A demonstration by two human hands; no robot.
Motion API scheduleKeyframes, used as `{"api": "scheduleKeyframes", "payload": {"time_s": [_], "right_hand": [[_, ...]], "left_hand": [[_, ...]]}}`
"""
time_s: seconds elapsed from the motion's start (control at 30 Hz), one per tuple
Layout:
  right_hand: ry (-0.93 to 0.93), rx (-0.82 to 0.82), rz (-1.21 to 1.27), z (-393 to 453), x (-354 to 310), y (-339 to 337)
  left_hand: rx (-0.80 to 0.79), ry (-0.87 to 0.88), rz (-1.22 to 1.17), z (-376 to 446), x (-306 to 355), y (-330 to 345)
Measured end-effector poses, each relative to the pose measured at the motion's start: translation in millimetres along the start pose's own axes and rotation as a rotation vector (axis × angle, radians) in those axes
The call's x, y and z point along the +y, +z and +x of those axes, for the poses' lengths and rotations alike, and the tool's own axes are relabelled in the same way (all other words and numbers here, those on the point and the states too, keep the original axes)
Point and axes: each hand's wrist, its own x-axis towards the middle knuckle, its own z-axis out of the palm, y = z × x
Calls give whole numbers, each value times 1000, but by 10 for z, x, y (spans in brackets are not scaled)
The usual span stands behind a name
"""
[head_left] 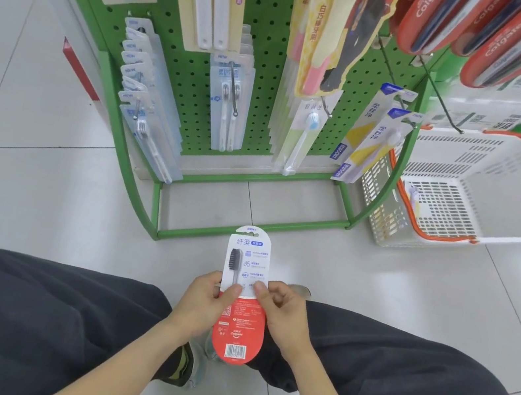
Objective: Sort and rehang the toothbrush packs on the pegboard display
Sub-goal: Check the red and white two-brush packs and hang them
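**Toothbrush pack pinched in both hands before the pegboard**

Far left, a row of clear blister packs (144, 96) hangs on a peg of the green pegboard display (272, 25), fanned out towards the floor. To their right a second stack of clear packs (229, 101) hangs near the board's middle, then a pale green pack with a blue-headed brush (301, 135), then 2 yellow-and-white boxed packs (372, 140) at the board's right edge.

Near, in the lower middle, the left hand (205, 306) pinches the left edge of a red-and-white toothbrush pack (243, 298), thumb on the printed back. The pack stands upright between the hands, its hang tab pointing far towards the display, its barcode end near, over the person's lap. The right hand (283, 316) pinches the pack's right edge, thumb on its face and the other fingers curled behind.

Far right, a white basket with orange handles (461, 198) sits on the tiled floor (27, 191) just beside the display's frame.
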Motion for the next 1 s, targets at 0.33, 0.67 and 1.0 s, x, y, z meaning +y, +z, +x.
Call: {"api": "scheduleKeyframes", "payload": {"time_s": [0.33,0.67,1.0], "right_hand": [[64,-158,-121,16,24,-89],[70,-135,-94,-57,17,47],[44,-318,-185,-94,-109,15]], "left_hand": [[-10,57,59,99,-34,-103],[-1,-27,160,206,-29,-169],[-76,-50,44,188,66,-215]]}}
